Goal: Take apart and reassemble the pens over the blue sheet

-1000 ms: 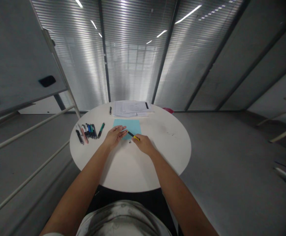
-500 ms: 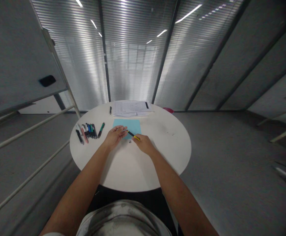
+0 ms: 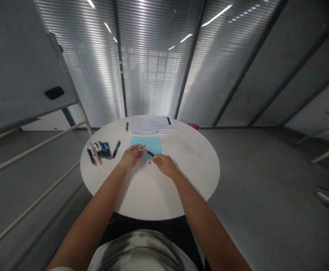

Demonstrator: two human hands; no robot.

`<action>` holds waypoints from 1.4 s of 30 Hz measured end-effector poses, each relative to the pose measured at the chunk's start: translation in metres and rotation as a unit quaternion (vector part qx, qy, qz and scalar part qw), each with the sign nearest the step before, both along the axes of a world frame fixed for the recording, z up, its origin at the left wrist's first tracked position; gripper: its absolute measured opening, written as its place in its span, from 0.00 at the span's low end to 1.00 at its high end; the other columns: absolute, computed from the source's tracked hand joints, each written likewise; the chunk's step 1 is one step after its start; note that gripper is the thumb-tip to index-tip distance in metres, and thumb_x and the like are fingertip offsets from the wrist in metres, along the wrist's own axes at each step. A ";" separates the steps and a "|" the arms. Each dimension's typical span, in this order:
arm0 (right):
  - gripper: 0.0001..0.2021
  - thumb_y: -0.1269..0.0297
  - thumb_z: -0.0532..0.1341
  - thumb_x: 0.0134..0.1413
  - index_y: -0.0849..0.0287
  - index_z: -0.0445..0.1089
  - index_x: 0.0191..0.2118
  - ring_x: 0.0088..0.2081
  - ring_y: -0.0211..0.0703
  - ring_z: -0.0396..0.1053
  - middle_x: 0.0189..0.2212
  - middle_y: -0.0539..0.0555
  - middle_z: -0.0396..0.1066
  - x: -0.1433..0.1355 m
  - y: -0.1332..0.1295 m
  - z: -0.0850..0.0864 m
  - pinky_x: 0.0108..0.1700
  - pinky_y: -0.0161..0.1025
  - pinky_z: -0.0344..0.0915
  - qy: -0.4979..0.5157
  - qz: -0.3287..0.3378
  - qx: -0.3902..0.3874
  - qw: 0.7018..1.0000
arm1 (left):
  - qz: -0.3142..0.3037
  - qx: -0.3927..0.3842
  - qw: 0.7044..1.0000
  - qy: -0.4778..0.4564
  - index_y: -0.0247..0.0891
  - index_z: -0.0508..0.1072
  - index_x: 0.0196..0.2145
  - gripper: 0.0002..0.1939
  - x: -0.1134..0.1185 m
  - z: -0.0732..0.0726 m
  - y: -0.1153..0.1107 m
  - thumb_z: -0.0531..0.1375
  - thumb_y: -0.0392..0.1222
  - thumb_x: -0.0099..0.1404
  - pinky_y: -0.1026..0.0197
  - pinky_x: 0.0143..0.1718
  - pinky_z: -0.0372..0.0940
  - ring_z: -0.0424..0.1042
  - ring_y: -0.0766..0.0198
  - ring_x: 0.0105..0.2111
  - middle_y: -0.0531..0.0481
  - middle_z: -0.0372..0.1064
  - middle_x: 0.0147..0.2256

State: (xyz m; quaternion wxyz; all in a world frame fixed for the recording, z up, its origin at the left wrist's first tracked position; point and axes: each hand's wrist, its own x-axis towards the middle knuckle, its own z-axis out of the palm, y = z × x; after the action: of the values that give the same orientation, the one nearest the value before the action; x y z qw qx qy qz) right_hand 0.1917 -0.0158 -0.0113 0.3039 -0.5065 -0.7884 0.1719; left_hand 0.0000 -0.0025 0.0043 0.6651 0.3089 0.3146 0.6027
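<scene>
My left hand (image 3: 132,156) has its fingers curled near the tip of a slim black-and-yellow stick, about as long as a pen (image 3: 153,155). What lies between those fingertips is too small to make out. Around the stick's yellow end, my right hand (image 3: 166,164) is closed, and the black part points up and left toward my left hand. Beneath both hands lies a light blue sheet of paper (image 3: 147,141). A tiny grey metallic piece (image 3: 149,162) rests on the table just below the sheet's near edge.
The round white table (image 3: 150,199) stands before me. Several pens (image 3: 104,149) lie at its left, a green-and-black pen (image 3: 116,149) beside them. Printed papers (image 3: 150,124) lie at the back, with a small dark pen (image 3: 127,127) left of them. A white metal frame (image 3: 34,150) stands left.
Both hands and the black-and-yellow stick are in nearly the same place. The left fingertips have shifted very slightly at the stick's tip.
</scene>
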 end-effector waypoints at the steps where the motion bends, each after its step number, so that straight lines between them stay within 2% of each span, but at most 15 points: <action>1: 0.15 0.54 0.53 0.59 0.57 0.68 0.28 0.25 0.35 0.58 0.22 0.47 0.65 0.000 0.000 -0.001 0.28 0.32 0.49 0.000 -0.001 -0.001 1.000 | -0.001 0.001 1.000 0.000 0.34 0.69 0.34 0.11 0.000 0.000 0.000 0.67 0.35 0.54 0.59 0.41 0.69 0.75 0.62 0.35 0.43 0.73 0.41; 23: 0.16 0.54 0.53 0.60 0.58 0.69 0.28 0.25 0.35 0.59 0.22 0.48 0.66 0.000 0.002 -0.001 0.29 0.32 0.50 -0.006 0.006 0.003 1.000 | -0.003 0.008 1.000 0.022 0.33 0.69 0.34 0.14 0.002 -0.001 0.000 0.68 0.34 0.51 0.58 0.40 0.69 0.74 0.64 0.33 0.42 0.74 0.39; 37: 0.15 0.53 0.52 0.60 0.57 0.70 0.30 0.25 0.36 0.60 0.23 0.49 0.67 0.000 0.001 0.000 0.28 0.32 0.50 -0.017 -0.006 0.002 1.000 | -0.005 -0.001 0.998 0.058 0.35 0.69 0.35 0.15 0.000 -0.004 0.001 0.69 0.37 0.51 0.57 0.37 0.69 0.74 0.62 0.33 0.39 0.73 0.43; 42: 0.15 0.54 0.53 0.59 0.57 0.69 0.30 0.25 0.35 0.60 0.23 0.48 0.67 -0.001 0.001 0.001 0.28 0.32 0.49 -0.024 -0.003 0.003 1.000 | -0.029 0.004 0.996 0.085 0.34 0.70 0.34 0.14 0.002 -0.006 0.000 0.69 0.39 0.51 0.58 0.35 0.69 0.75 0.61 0.33 0.39 0.73 0.43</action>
State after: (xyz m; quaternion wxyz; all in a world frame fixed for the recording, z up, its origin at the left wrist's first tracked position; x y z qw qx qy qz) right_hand 0.1912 -0.0145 -0.0106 0.2870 -0.5124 -0.7942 0.1562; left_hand 0.0021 -0.0028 -0.0014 0.6522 0.3707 0.3580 0.5559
